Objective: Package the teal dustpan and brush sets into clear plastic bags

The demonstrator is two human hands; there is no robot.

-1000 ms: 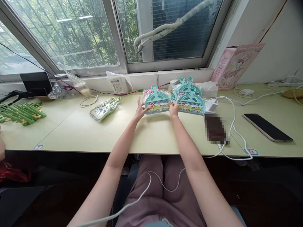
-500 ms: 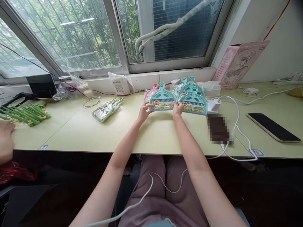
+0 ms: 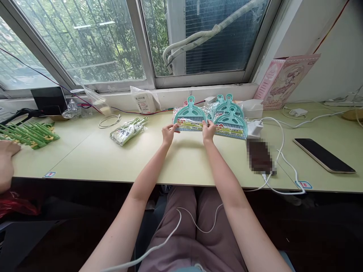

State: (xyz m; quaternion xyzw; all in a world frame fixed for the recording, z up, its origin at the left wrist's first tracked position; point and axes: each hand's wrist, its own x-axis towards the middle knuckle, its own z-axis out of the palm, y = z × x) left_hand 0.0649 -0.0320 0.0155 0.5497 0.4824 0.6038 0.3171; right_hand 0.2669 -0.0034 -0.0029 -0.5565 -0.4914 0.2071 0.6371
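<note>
A bagged teal mini dustpan set [image 3: 190, 115] stands tilted up off the pale green table [image 3: 181, 162], gripped at its lower corners. My left hand [image 3: 168, 133] pinches the lower left corner and my right hand [image 3: 208, 130] pinches the lower right corner. A stack of matching teal dustpan sets [image 3: 229, 120] lies just to the right of it. The pink set seen behind is hidden now.
A clear bag of green items [image 3: 128, 130] lies left of centre, green sticks [image 3: 30, 134] at far left beside another person's hand [image 3: 7, 158]. A blurred device [image 3: 259, 155] on a white cable, a white charger [image 3: 254, 128], a black phone [image 3: 324, 155] and a pink box [image 3: 285, 81] sit right.
Both hands closed on the front dustpan set's lower corners and raised it more upright, so it now covers the pink set behind. The camera shifted slightly.
</note>
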